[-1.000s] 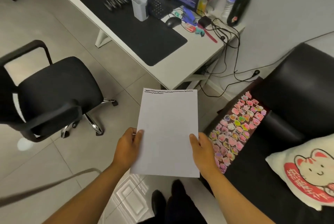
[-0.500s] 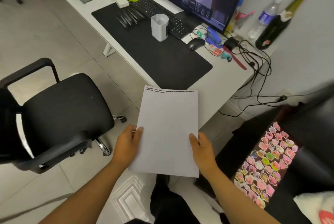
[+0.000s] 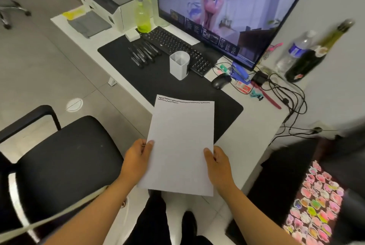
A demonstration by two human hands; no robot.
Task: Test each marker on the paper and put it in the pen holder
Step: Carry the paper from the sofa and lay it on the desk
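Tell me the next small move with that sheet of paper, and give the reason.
Probably lay the paper flat on the bare near part of the black desk mat. Both the left hand and the right hand grip its lower edges in the air, so neither is free to take a marker. The markers lie untouched on the mat beside the white pen holder.

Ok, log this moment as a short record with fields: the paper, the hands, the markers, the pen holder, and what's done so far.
paper: white sheet held up over the desk edge, dark scribble lines along its top
left hand: pinches the sheet's left edge
right hand: pinches the sheet's right edge
markers: dark row lying on the black desk mat, left of the holder
pen holder: white, upright on the mat, no marker visible inside
progress: no marker in hand yet
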